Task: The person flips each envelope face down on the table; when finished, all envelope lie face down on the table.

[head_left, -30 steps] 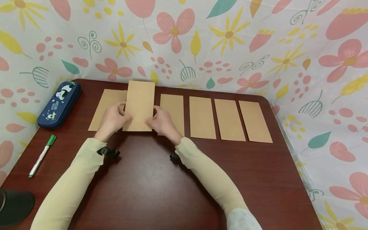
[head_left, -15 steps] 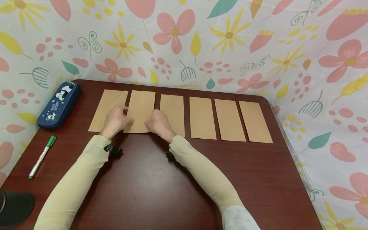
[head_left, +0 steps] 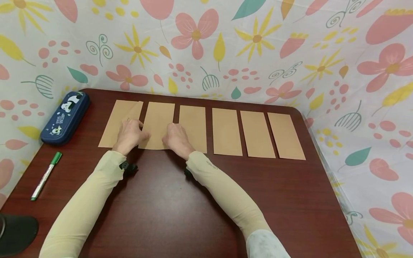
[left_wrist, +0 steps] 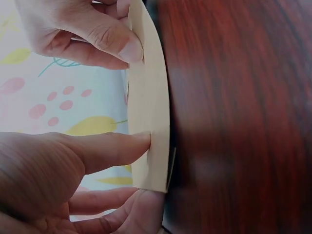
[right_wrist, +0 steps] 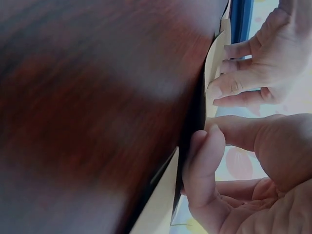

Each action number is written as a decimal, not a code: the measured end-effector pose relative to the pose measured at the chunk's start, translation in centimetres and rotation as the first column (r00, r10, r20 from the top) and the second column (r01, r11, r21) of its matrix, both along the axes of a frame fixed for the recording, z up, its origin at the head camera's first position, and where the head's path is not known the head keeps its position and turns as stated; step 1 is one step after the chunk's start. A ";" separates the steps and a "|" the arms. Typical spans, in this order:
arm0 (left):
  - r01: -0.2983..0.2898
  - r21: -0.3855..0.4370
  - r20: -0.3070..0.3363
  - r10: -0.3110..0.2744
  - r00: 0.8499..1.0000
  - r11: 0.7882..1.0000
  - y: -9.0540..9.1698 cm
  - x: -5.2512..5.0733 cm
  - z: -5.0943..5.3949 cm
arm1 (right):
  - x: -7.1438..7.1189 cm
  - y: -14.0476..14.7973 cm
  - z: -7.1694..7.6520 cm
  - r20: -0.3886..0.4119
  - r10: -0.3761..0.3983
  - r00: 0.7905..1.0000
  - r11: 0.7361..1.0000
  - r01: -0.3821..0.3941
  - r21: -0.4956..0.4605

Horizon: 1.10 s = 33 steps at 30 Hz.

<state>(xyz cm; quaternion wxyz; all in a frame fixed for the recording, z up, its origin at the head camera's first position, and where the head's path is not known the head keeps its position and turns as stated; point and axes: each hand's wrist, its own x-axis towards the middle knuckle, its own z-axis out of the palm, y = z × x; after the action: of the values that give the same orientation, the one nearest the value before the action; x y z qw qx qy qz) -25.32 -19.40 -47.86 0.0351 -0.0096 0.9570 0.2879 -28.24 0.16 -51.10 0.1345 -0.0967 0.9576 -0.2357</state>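
Note:
A row of several brown kraft paper envelopes lies along the far side of the table. My left hand (head_left: pixel 129 134) and right hand (head_left: pixel 177 140) hold the second envelope from the left (head_left: pixel 158 118) by the sides of its near end. In the left wrist view, the left thumb presses the top of this envelope (left_wrist: pixel 148 105), with fingers at its edge; the paper bows slightly. In the right wrist view, the right thumb and curled index finger pinch its near edge. The left hand partly covers the leftmost envelope (head_left: pixel 120 113), and the right hand overlaps the third (head_left: pixel 193 122).
A blue pencil case (head_left: pixel 66 117) with a panda print stands at the far left. A green-capped marker (head_left: pixel 46 175) lies nearer, and a dark rounded object (head_left: pixel 19 233) occupies the lower left corner. Patterned fabric (head_left: pixel 206 46) rises behind the table (head_left: pixel 180 215) and at its sides.
The held envelope, raised above the row a second ago, has come down level with the others between its neighbours. Both hands moved down with it, and have barely moved in the last half second.

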 end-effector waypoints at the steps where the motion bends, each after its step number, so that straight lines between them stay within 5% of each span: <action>1: 0.003 -0.007 0.001 -0.003 1.000 1.000 0.0 0.1 0.2 | 0.0 0.0 0.0 -0.003 0.004 1.000 1.000 -0.004 0.006; 9: 0.004 -0.049 -0.019 -0.005 1.000 0.999 -0.9 -1.3 -1.9 | -0.2 0.1 0.0 -0.012 0.009 1.000 0.999 -0.008 0.047; 14: 0.010 -0.051 -0.013 -0.010 1.000 0.999 -0.9 -1.3 -1.9 | -0.3 0.0 0.2 0.006 0.011 1.000 0.998 -0.012 0.068; 17: 0.004 -0.037 -0.004 -0.004 1.000 0.999 -0.5 -0.6 -1.0 | -0.3 0.0 0.2 0.007 0.014 1.000 0.998 -0.015 0.068; 20: -0.022 0.001 0.008 0.022 1.000 1.000 0.2 0.8 0.9 | -0.3 0.2 0.1 0.007 0.012 1.000 0.999 -0.012 0.053; 25: -0.101 0.063 -0.074 0.105 0.992 0.993 0.2 3.0 3.9 | 0.4 0.1 0.3 -0.037 -0.004 0.999 1.000 0.004 -0.005; 33: -0.184 0.098 -0.157 0.197 0.968 0.978 -2.4 3.8 5.6 | 6.3 -2.4 8.8 -0.029 0.036 0.999 0.997 -0.038 -0.072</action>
<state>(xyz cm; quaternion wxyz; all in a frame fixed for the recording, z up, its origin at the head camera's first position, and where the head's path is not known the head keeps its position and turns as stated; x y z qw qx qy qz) -21.53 -21.77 -42.24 -0.0721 -0.0761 0.9385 0.3289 -21.96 -2.28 -42.34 0.1220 -0.1224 0.9483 -0.2663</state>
